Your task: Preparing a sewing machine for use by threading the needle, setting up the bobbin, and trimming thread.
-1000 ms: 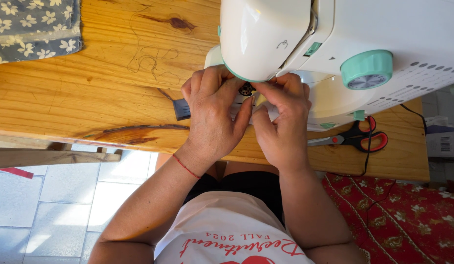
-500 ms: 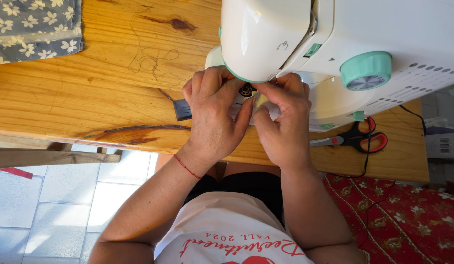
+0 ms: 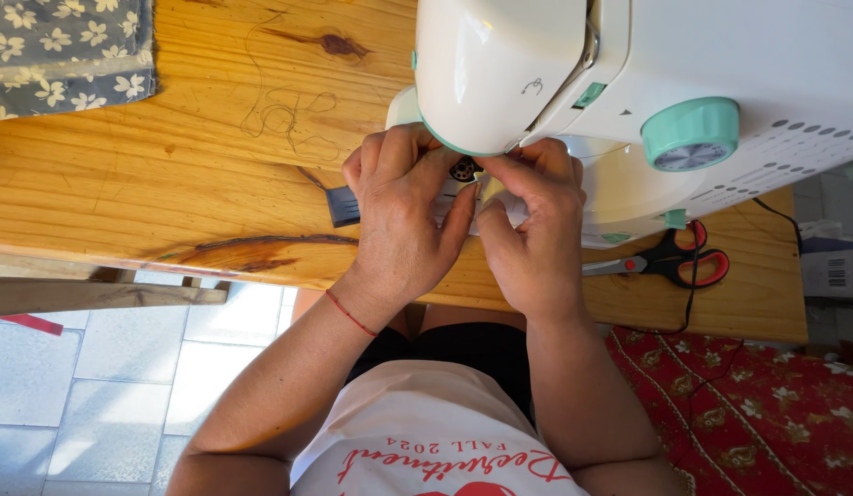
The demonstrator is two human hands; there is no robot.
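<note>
Bobbin (image 3: 464,169), a small dark round piece, sits in the bed of the white sewing machine (image 3: 573,83) at upper centre of the frame, showing in the gap between the two hands and under the machine's head. Going from the left: a folded grey floral fabric (image 3: 64,50) lies in the upper left corner of the wooden table (image 3: 169,174), with loose dark thread (image 3: 284,115) curled on the wood beside it. A small dark plate (image 3: 342,206) rests just left of the left hand (image 3: 404,220), whose fingers curl down around the bobbin area; whether its grip pinches anything I cannot tell. The right hand (image 3: 532,230) mirrors it, thumb and forefinger closed near the bobbin, their hold hidden too. Red-handled scissors (image 3: 670,262) lie at the right, near the table edge. As a judgement, fingers this close beneath the needle risk a prick, and slack thread could snag or tangle around the bobbin.
</note>
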